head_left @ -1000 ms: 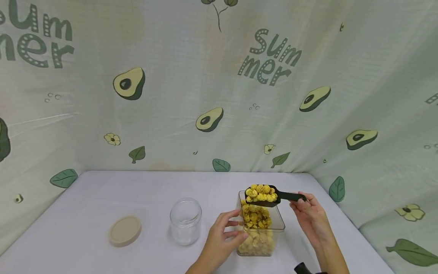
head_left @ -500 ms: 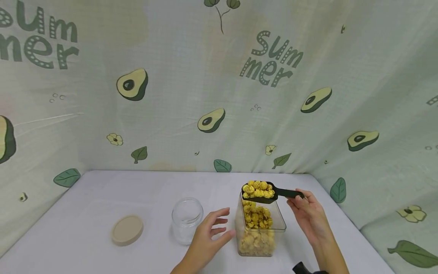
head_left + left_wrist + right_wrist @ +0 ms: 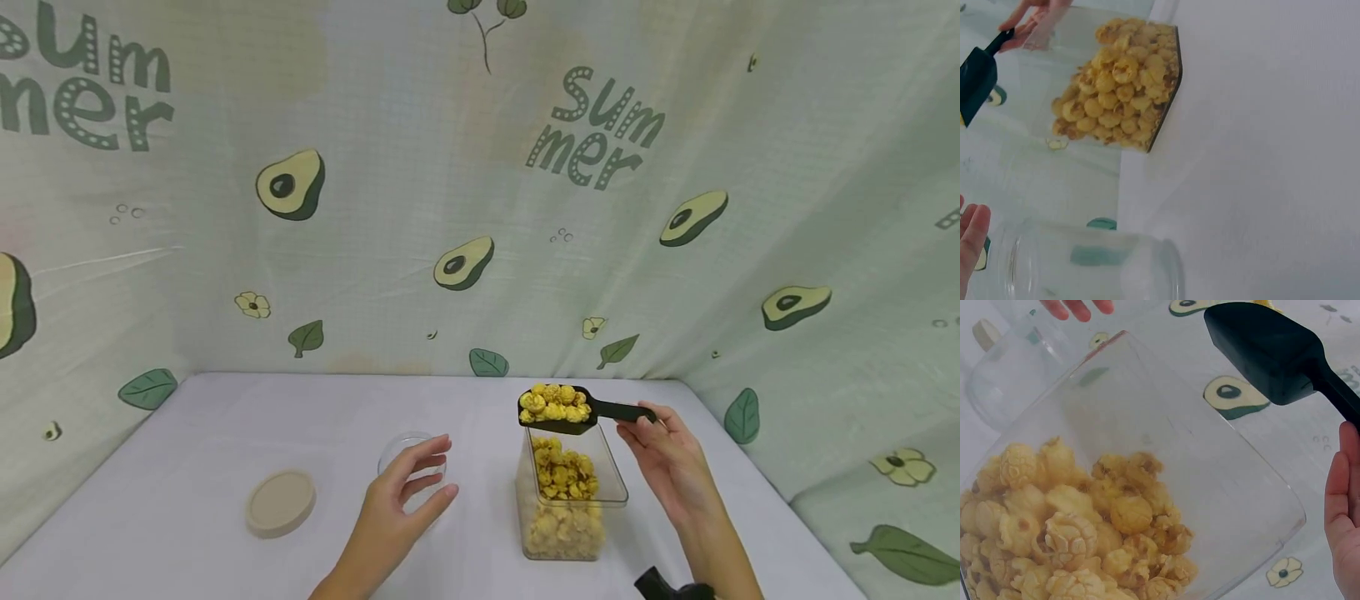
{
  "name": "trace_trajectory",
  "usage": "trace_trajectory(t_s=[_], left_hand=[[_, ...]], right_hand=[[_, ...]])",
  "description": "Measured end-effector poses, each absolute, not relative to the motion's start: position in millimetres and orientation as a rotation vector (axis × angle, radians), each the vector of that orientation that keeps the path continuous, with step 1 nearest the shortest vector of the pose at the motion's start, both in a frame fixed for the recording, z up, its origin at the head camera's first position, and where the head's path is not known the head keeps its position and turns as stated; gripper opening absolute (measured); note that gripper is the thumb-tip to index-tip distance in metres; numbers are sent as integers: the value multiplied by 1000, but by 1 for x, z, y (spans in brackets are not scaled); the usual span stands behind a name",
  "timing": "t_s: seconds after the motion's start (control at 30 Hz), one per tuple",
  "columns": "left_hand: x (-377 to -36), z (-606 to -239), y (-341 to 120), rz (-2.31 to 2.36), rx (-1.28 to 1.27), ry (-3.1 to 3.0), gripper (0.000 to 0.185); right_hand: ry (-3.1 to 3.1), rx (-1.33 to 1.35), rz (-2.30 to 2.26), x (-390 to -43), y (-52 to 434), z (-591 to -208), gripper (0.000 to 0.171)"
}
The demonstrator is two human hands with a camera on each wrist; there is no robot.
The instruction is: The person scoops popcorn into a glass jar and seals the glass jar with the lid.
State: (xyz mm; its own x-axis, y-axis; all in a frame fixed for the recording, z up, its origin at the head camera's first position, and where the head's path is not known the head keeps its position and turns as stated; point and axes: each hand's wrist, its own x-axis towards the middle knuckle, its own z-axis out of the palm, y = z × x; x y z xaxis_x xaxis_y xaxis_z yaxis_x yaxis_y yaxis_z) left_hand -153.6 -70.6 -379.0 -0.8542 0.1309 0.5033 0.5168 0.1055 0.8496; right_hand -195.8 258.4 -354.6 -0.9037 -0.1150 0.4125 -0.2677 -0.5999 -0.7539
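Note:
My right hand (image 3: 667, 454) pinches the handle of a black scoop (image 3: 619, 411) heaped with yellow popcorn (image 3: 553, 402). The scoop hangs level over the far part of a clear square container (image 3: 527, 525), which is partly filled with popcorn (image 3: 1072, 531). My left hand (image 3: 397, 500) has its fingers spread and holds nothing. It overlaps a clear round jar (image 3: 390, 450) in the head view, hiding most of it. In the left wrist view the jar (image 3: 1104, 262) looks empty, its mouth uncovered, with fingertips (image 3: 975, 231) near the mouth.
A round beige lid (image 3: 281, 503) lies on the white tabletop (image 3: 225, 433), left of the jar. Behind the table hangs a cloth (image 3: 375, 208) printed with avocados and leaves. A black object (image 3: 671, 587) shows at the bottom edge by my right forearm.
My left hand has let go of the square container and moved left to the jar. The loaded scoop has risen and shifted slightly left in my right hand.

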Motion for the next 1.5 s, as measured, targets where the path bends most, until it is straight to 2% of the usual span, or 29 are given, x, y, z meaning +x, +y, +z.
trace_trajectory(t_s=[0.27,0.57,0.9,1.5], left_hand=[[-156,-378,-105,-1549,-643,-2019,50],[-159,-387,-129,-1373,-515,-2087,58],[-168,-400,-138,-1603,-381,-2237,56],[-180,-413,-136,-1843,-216,-2349,65]], right_hand=[[-1377,614,2668,-197,250,-346,27],[-1484,574,2621,-199,238,-336,22],[-1546,557,2620,-204,222,-329,21],[-1678,537,2664,-208,192,-325,17]])
